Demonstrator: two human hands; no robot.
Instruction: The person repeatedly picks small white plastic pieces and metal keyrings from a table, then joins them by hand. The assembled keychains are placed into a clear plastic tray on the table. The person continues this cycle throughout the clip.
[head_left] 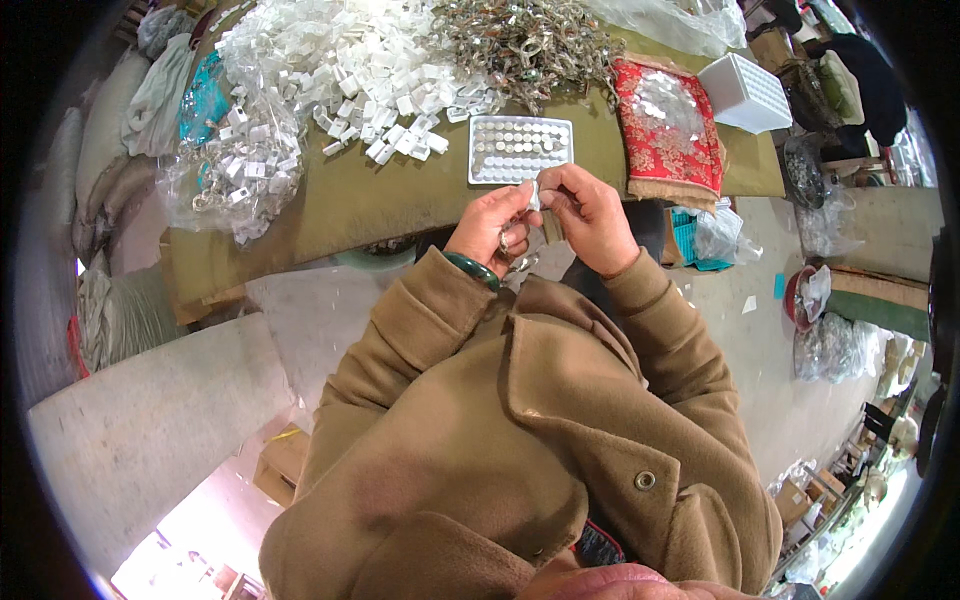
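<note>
White small piece (534,197) at the dial's centre, pinched between the curled fingers of the left hand (494,226) and right hand (594,220). At 12 o'clock, just beyond: pale tray (472,152) bearing rows of round pieces (521,144). At 10: heap of white boxes (350,75). At 2: red patterned cloth (672,162).

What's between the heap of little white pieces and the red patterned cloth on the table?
In the head view, a white tray of round pieces lies between them, with a tangled, metallic-looking heap farther back.
</note>
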